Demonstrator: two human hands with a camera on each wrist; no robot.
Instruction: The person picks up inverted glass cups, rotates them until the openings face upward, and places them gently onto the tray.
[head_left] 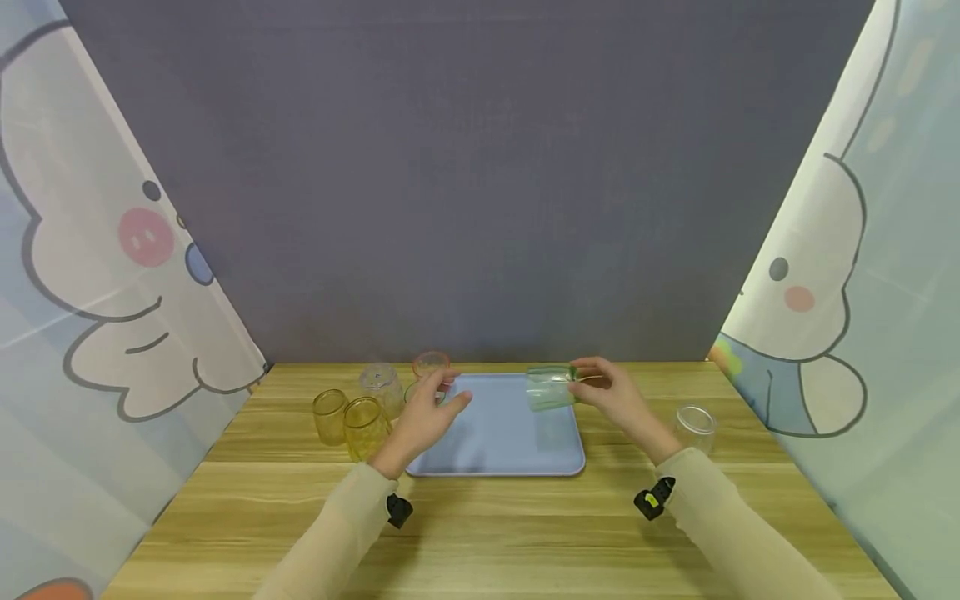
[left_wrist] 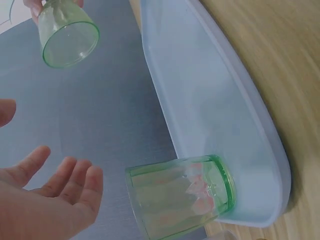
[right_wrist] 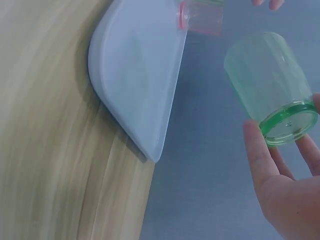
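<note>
My right hand (head_left: 621,400) grips a green-tinted glass (head_left: 546,393) by its base and holds it sideways above the right part of the pale blue tray (head_left: 498,437). In the right wrist view, fingers and thumb surround the thick green base of this glass (right_wrist: 270,82). My left hand (head_left: 426,415) hovers over the tray's left side, fingers relaxed and apart from any glass. Beside it a second green glass (left_wrist: 175,195) stands upright on the tray in the left wrist view; the hand mostly hides it in the head view.
Two amber glasses (head_left: 330,417) and a clear glass (head_left: 381,385) stand left of the tray. A pink-rimmed glass (head_left: 431,361) stands at its back left corner. Another clear glass (head_left: 696,423) is to the right, beside my right forearm. A grey curtain (head_left: 480,183) hangs behind the wooden table (head_left: 525,533).
</note>
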